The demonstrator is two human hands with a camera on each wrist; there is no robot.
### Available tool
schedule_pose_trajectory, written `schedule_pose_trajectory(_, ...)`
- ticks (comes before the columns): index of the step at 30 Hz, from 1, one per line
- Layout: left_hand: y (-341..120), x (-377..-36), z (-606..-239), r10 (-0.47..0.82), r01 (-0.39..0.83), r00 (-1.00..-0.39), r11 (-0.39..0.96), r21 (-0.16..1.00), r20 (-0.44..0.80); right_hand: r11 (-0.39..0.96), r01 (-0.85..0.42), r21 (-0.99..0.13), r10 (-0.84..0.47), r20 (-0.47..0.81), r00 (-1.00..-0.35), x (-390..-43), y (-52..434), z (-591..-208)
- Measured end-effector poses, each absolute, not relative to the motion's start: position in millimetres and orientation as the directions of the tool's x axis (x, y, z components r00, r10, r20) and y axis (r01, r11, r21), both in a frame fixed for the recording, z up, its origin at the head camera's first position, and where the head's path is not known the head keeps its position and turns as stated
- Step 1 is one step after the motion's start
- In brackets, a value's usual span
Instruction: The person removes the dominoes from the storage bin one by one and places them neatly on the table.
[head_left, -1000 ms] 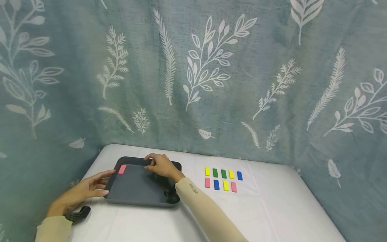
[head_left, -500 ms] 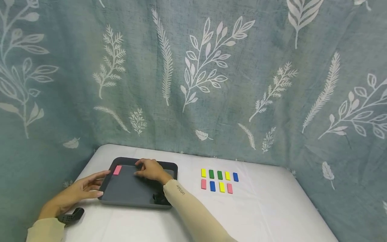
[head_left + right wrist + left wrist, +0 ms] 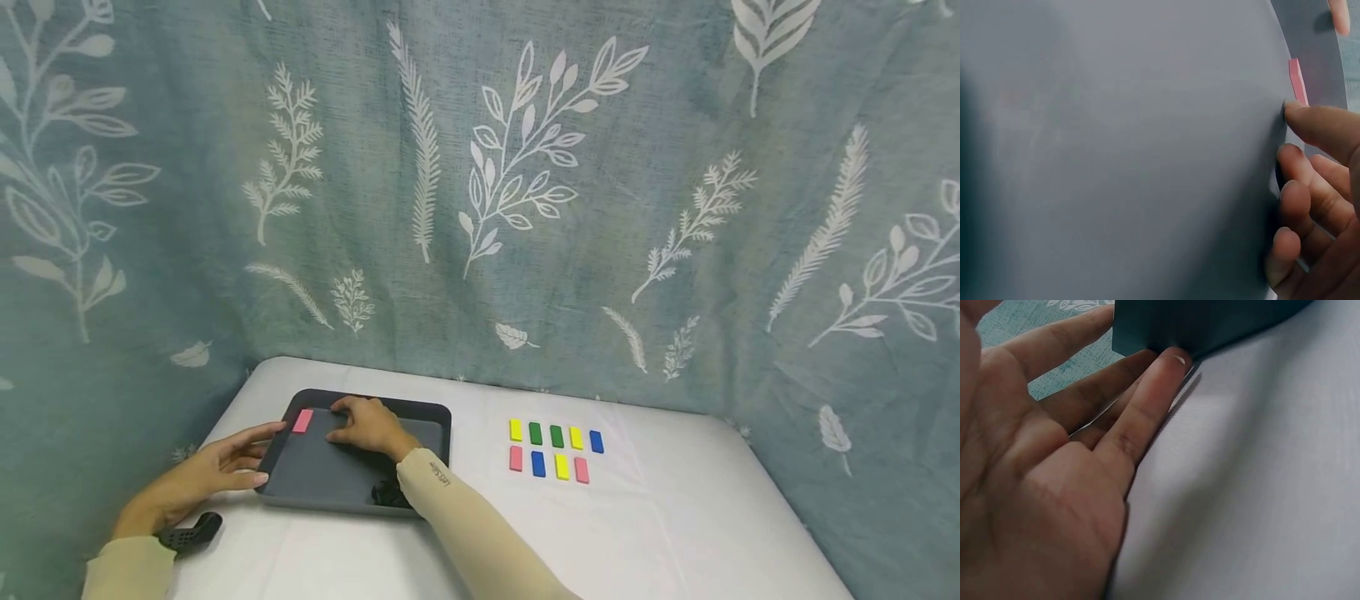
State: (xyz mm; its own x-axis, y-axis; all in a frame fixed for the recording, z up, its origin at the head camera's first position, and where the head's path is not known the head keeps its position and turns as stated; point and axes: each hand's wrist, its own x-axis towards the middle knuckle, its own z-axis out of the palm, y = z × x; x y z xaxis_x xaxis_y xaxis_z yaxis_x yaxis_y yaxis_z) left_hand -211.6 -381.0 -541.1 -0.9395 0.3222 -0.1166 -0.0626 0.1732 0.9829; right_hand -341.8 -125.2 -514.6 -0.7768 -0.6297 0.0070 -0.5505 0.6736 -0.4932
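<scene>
Grey plastic tray (image 3: 330,483) lies in the lower left of the head view on a white table (image 3: 660,517), with one pink block (image 3: 302,421) resting flat in its upper-left corner. The right hand (image 3: 367,427) rests inside the tray near the back wall, just right of the pink block; in the right-wrist view its fingers (image 3: 1310,200) are loosely curled, tips down on the tray floor (image 3: 1122,150), and the pink block (image 3: 1298,80) shows just beyond the uppermost fingertip. Whether that fingertip touches the block cannot be told. The left hand (image 3: 217,467) lies at the tray's left edge with its fingers extended and only slightly spread; in the left-wrist view the fingertips (image 3: 1169,369) press against the tray's outer wall (image 3: 1197,325), the palm open toward the camera. A black wrist strap (image 3: 187,535) shows at the left forearm. To the right of the tray, well apart from both hands, nine small blocks (image 3: 555,450) lie in two rows: yellow, green, green, yellow, blue behind, and pink, blue, yellow, pink in front. A leaf-printed teal curtain (image 3: 480,183) fills the upper part of the frame. Compared with the frame one second earlier, the right hand has shifted left along the tray's back wall toward the pink block, while the left hand, the pink block and the two rows keep their places.
</scene>
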Motion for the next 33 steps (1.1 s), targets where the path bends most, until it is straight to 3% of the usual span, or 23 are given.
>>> schedule_pose_trajectory(9, -380.0, -210.3, -538.2, 0.332, -0.042, -0.938, 0.166, 0.985, -0.096, 0.721, -0.558, -0.411, -0.595, 0.045, -0.803, -341.8, -139.4, -517.0)
schedule_pose_trajectory(26, -380.9, -211.1, -544.8, 0.309, -0.075, -0.942, 0.176, 0.982, -0.128, 0.709, -0.569, -0.416, -0.618, 0.022, -0.786, -343.6, -146.4, -521.5)
schedule_pose_trajectory(33, -382.0, -210.5, -540.6, 0.318, -0.029, -0.944, 0.185, 0.982, -0.088, 0.717, -0.567, -0.406, -0.607, 0.037, -0.794, -347.0, -152.5, -521.2)
